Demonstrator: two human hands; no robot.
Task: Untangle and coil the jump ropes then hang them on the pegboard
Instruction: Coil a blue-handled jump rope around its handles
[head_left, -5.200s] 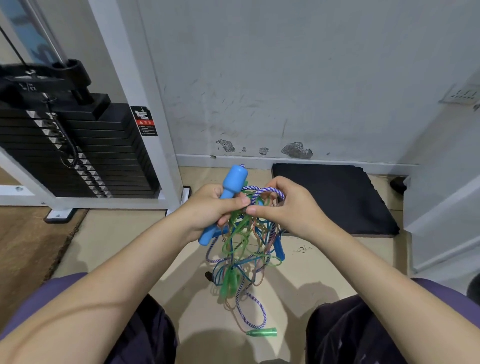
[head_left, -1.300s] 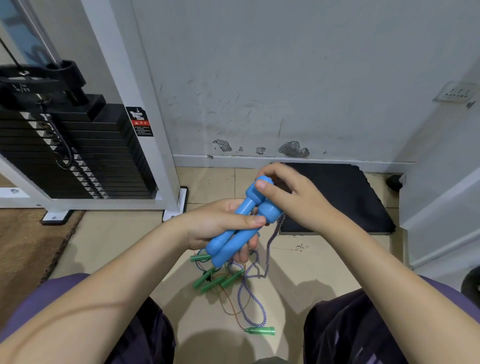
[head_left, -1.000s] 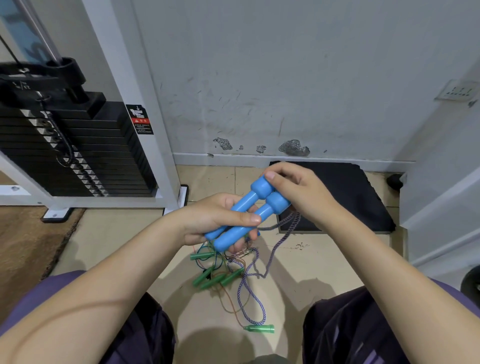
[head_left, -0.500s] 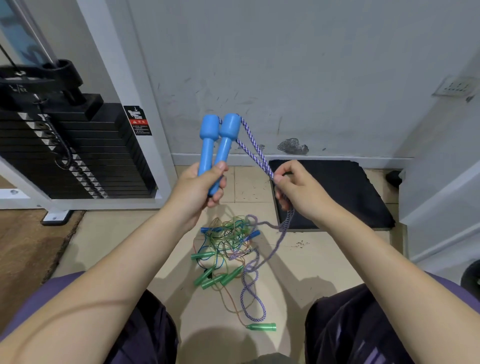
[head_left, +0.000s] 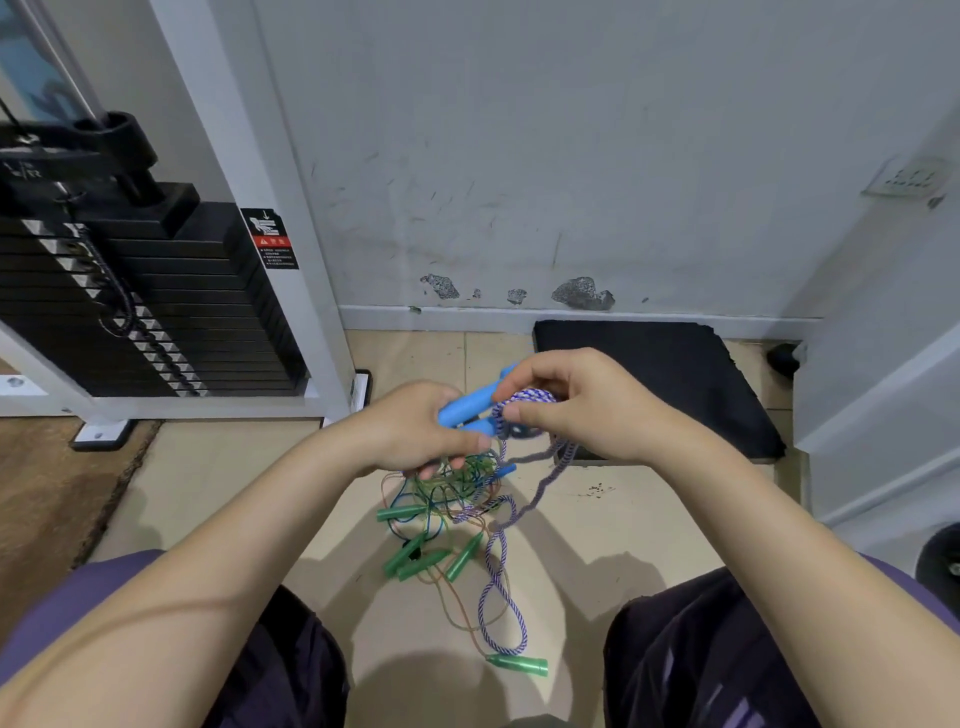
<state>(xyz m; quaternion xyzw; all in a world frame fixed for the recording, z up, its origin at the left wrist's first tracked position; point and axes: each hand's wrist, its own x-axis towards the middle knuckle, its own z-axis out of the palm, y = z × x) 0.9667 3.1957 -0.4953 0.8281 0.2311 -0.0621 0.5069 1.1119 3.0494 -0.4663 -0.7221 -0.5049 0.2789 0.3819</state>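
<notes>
- L hand (head_left: 415, 431) curled round the two blue handles (head_left: 465, 413), held side by side above the rope tangle (head_left: 457, 488).
- R hand (head_left: 582, 405) pinches turns of purple-white rope (head_left: 530, 397) against the handles' far end; thumb + fingers bent round it.
- Rest of that rope trails down past the tangle, looping on the floor (head_left: 208, 467) twd the person.
- Green handles (head_left: 415, 558) lie in a cluster just nearer than the tangle; one lone green handle (head_left: 519, 664) well nearer, btwn the knees.
- Black mat (head_left: 675, 374) beyond the tangle by the wall; weight stack (head_left: 156, 301) far left of it.
</notes>
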